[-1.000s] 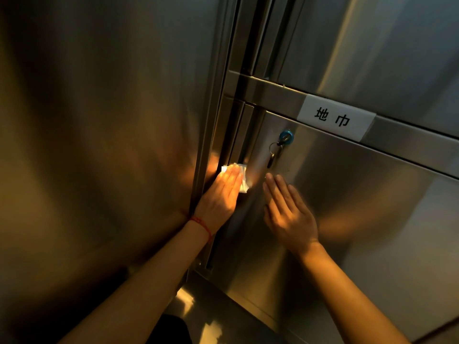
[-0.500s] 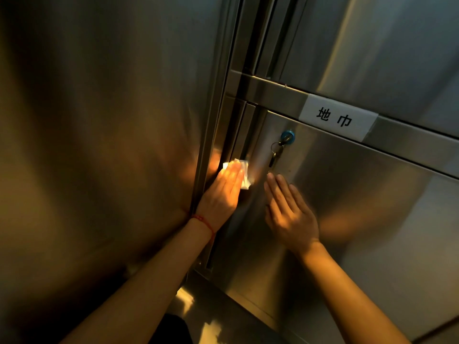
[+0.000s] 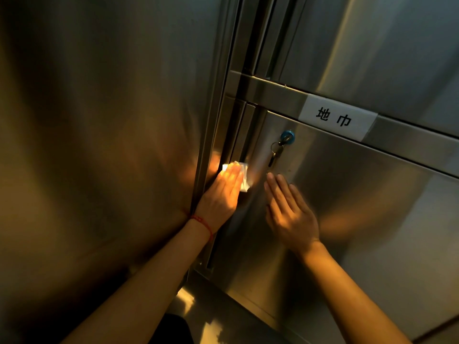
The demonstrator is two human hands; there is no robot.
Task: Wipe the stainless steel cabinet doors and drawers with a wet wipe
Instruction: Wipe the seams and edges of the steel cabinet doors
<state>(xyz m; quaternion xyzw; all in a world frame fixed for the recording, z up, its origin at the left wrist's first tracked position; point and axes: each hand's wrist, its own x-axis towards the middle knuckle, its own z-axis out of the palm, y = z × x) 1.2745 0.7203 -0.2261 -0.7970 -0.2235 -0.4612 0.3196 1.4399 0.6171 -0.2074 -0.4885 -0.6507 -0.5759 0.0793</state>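
Note:
My left hand (image 3: 219,196) lies flat on the left edge strip of a stainless steel cabinet door (image 3: 360,219), pressing a white wet wipe (image 3: 244,176) against the metal; the wipe shows past the fingertips. A red string circles that wrist. My right hand (image 3: 289,211) rests flat on the same door just right of the left hand, fingers together, holding nothing, its tips below the key.
A blue lock with a key (image 3: 286,137) and hanging keyring sits above my right hand. A white label (image 3: 335,117) with two characters is on the horizontal rail. A large steel panel (image 3: 99,145) fills the left; another door (image 3: 385,45) is above.
My left hand with the wipe has slid slightly upward along the door's edge strip. My right hand has barely moved.

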